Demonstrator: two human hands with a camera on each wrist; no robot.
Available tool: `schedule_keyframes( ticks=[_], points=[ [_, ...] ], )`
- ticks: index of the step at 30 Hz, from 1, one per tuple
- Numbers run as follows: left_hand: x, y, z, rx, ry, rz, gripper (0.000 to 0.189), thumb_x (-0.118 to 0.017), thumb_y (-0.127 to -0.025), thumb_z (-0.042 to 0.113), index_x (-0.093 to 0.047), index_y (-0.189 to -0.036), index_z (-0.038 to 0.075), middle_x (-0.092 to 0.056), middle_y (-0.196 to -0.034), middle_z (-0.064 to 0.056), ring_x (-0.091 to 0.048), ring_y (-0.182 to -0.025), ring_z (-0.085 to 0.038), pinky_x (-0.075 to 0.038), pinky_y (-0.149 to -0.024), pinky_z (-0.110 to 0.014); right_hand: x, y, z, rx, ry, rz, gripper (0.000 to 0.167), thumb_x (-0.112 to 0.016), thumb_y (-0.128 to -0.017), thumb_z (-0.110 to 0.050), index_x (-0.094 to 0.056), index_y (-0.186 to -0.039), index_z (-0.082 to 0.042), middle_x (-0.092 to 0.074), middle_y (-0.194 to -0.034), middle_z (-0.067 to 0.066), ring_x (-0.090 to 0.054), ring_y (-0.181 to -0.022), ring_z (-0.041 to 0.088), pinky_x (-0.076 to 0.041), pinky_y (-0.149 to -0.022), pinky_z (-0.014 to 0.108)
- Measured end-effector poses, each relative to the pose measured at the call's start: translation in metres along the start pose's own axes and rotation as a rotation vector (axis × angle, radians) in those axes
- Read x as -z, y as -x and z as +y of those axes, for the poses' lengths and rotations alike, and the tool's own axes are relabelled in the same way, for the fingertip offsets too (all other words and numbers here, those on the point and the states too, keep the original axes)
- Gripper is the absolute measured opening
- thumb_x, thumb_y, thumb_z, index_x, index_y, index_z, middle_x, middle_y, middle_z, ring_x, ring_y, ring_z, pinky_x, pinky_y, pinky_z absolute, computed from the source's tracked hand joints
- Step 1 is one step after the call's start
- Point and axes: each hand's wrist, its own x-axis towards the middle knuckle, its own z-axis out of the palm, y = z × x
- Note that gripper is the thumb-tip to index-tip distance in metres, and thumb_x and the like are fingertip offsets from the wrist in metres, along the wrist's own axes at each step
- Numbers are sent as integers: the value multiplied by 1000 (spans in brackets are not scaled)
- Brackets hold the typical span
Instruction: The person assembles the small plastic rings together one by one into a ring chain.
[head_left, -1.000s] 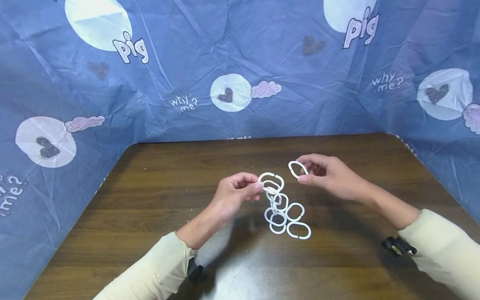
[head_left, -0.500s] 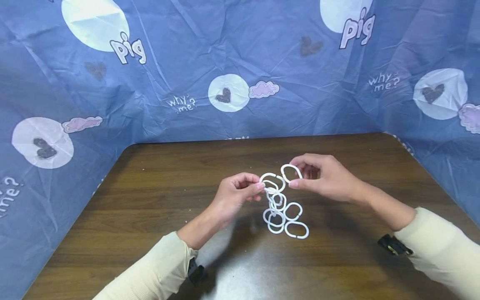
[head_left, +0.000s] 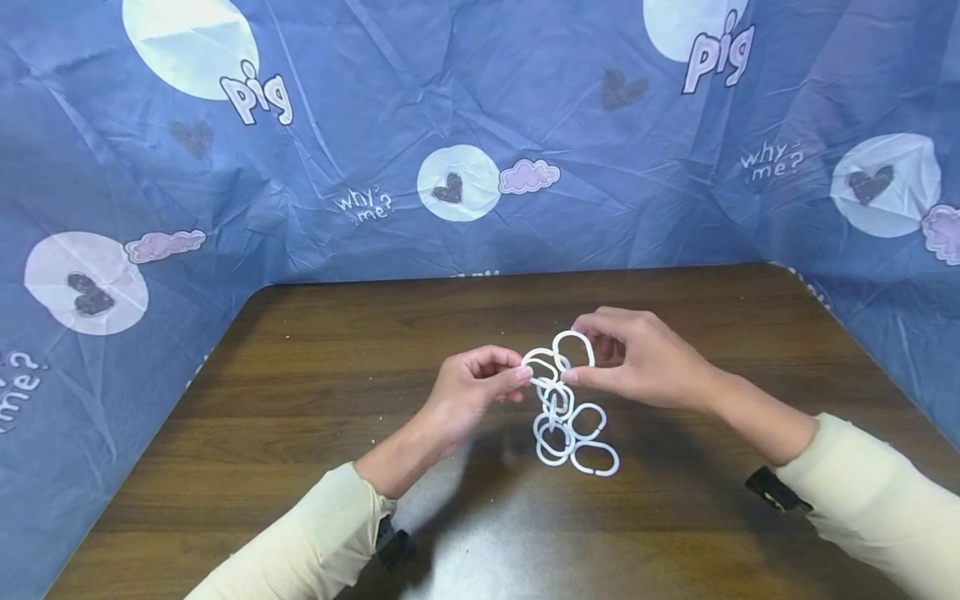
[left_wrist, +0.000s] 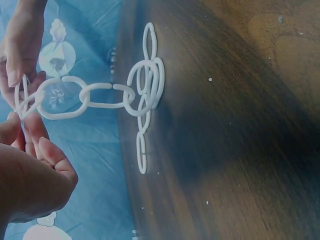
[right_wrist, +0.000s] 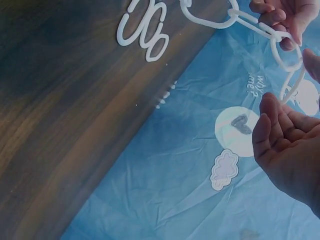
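Observation:
My left hand pinches the top link of a white plastic chain between thumb and fingers. Below it the chain hangs down to the table, its lower links joined one through another. My right hand pinches another white C-shaped link between thumb and fingertips. This link overlaps the top link in the head view, and in the right wrist view the two look hooked together. Both hands' fingertips are close to each other above the table.
Several white links lie in a cluster on the brown wooden table, with one link at the near right of the pile. Small white specks dot the tabletop. A blue printed cloth hangs behind and at both sides.
My right hand has moved left and slightly down, bringing its link from apart to overlapping the chain's top link. The left hand has stayed nearly in place, holding the chain.

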Motion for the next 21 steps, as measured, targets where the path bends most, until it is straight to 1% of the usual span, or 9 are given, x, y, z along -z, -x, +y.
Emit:
schedule_keyframes(
  ticks=[4, 8, 13, 18, 21],
  points=[
    [-1, 0, 0, -3, -34, -9, 15, -71, -85, 9, -66, -95, -2, -64, -77, 1, -64, -67, -12, -50, -71, -28, 0, 0, -3, 1, 82, 11, 36, -83, -74, -37, -65, -97, -17, -52, -71, -9, -49, -63, 7, -42, -56, 24],
    [-1, 1, -2, 4, -53, -13, 17, -71, -85, 9, -66, -96, -2, -64, -77, 1, -64, -68, -12, -50, -72, -28, -2, 2, -5, -10, 122, 12, 38, -83, -73, -39, -66, -99, -17, -52, -72, -10, -47, -62, 5, -40, -54, 24],
    [-2, 1, -2, 7, -49, -22, 18, -70, -85, 7, -66, -99, -4, -65, -77, 2, -64, -67, -11, -49, -69, -25, -4, 2, -8, -11, 146, -14, 37, -81, -74, -41, -65, -98, -18, -54, -75, -11, -50, -63, 5, -42, -55, 24],
    [-3, 1, -2, 19, -45, -25, 19, -70, -85, 7, -66, -100, -4, -65, -77, 2, -64, -66, -11, -50, -70, -26, -6, 4, -13, 19, 170, -42, 41, -79, -76, -44, -65, -102, -16, -55, -79, -11, -54, -68, 7, -44, -59, 25],
    [-2, 1, -3, 28, -34, -15, 17, -70, -85, 5, -66, -99, -5, -65, -77, 2, -64, -66, -12, -51, -70, -27, -4, 4, -15, 16, 140, -61, 40, -80, -75, -43, -65, -101, -15, -55, -78, -12, -54, -68, 6, -44, -58, 25]
  ],
)
